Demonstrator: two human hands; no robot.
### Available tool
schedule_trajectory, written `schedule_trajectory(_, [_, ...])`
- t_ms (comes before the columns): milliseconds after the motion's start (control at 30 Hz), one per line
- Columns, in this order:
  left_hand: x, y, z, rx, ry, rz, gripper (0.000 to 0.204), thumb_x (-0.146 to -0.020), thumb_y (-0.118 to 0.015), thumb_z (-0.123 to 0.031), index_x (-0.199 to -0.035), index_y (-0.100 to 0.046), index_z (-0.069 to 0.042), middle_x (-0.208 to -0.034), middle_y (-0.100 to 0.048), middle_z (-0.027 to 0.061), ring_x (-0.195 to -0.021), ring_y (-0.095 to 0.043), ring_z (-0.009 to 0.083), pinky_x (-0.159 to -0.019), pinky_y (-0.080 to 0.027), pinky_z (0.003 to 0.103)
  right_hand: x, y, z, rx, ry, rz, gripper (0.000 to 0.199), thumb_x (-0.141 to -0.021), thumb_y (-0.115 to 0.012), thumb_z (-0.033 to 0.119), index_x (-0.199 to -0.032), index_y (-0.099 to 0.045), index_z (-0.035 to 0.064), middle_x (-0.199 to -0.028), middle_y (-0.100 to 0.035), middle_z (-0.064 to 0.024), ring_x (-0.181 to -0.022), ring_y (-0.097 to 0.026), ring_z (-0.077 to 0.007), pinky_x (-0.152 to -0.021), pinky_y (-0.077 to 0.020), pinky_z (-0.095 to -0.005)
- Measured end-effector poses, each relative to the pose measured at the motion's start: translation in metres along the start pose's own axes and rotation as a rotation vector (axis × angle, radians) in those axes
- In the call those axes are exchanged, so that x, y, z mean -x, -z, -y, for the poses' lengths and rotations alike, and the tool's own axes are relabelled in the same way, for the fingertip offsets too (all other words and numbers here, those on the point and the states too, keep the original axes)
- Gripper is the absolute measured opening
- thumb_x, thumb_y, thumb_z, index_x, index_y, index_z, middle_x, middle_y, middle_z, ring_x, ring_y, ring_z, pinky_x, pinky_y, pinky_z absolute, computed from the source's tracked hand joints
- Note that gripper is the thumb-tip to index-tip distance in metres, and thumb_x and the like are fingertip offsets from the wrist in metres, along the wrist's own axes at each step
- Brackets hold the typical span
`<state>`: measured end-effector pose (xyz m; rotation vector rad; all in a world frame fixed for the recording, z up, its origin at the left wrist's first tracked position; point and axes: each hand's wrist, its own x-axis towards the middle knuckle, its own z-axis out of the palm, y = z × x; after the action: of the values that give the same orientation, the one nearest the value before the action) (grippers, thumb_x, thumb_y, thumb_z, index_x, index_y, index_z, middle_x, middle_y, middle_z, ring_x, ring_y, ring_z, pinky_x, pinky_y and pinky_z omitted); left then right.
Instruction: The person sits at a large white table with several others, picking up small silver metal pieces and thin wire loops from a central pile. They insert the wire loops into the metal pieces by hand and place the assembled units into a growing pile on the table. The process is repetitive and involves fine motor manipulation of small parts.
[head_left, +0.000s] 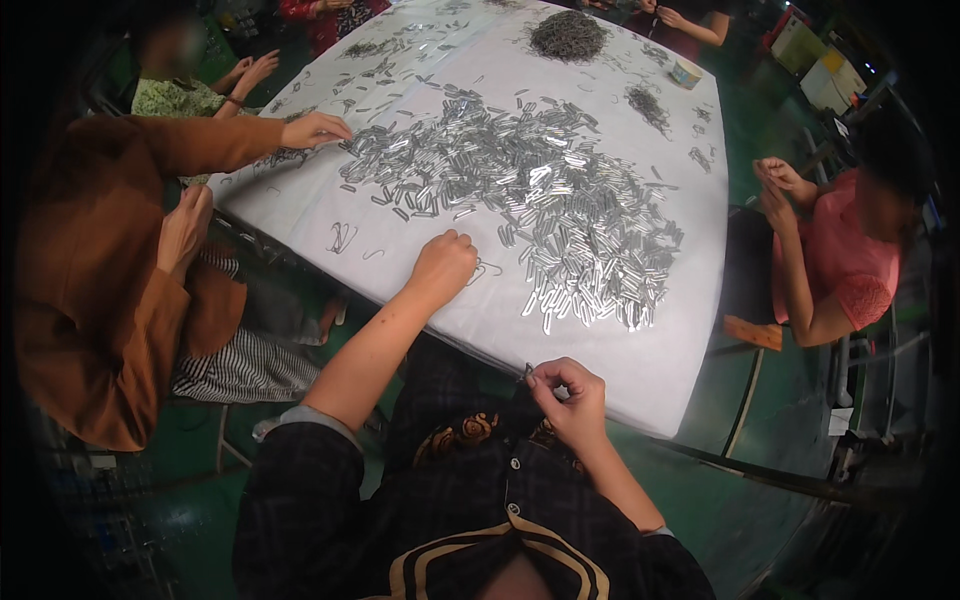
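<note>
My left hand (446, 265) rests low over the white-covered table (400, 272), its fingers curled down; what they hold, if anything, is hidden. Right beside its fingertips lie a few thin bent wire hooks (488, 268). My right hand (570, 395) is off the near table edge, in front of my body, with thumb and forefinger pinching a small dark metal piece (528, 372). Past both hands spreads a large heap of shiny, flat, elongated metal pieces (560, 190). Another little group of wire hooks (342, 238) lies left of my left hand.
A co-worker in a brown sleeve (215, 143) reaches onto the table at left. Another in a pink shirt (850, 250) sits at right, hands together. Farther back are a dark wire pile (568, 37), a smaller pile (647, 106) and a small tub (686, 74). More people sit along the far edges.
</note>
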<state>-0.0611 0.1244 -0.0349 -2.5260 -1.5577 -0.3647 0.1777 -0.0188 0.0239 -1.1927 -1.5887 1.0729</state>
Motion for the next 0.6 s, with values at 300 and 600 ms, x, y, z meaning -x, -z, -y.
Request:
schedule_trajectory(300, [-0.011, -0.006, 0.009, 0.068, 0.045, -0.056, 0.005, -0.067, -0.063, -0.005, -0.072, -0.063, -0.002, -0.077, -0.061, 0.0095, -0.081, -0.061, 0.0267, -0.07, -0.053, 0.037, 0.003, -0.002, -0.002, 0.025, 0.083, 0.068, 0.009, -0.076, -0.069, -0.001, -0.084, -0.066, 0.0008, -0.076, -0.064, -0.0081, -0.061, -0.061, -0.0136, -0.057, -0.0481, -0.0253])
schedule_trajectory(600, [-0.017, -0.004, 0.003, -0.097, 0.058, 0.106, 0.008, -0.072, -0.059, -0.005, -0.071, -0.067, -0.001, -0.079, -0.065, 0.0134, -0.079, -0.065, 0.0269, -0.068, -0.055, 0.036, 0.008, 0.0, -0.004, 0.05, 0.109, 0.082, 0.009, -0.076, -0.069, 0.0, -0.084, -0.065, 0.0008, -0.075, -0.063, -0.0078, -0.062, -0.061, -0.0154, -0.057, -0.0486, -0.0266])
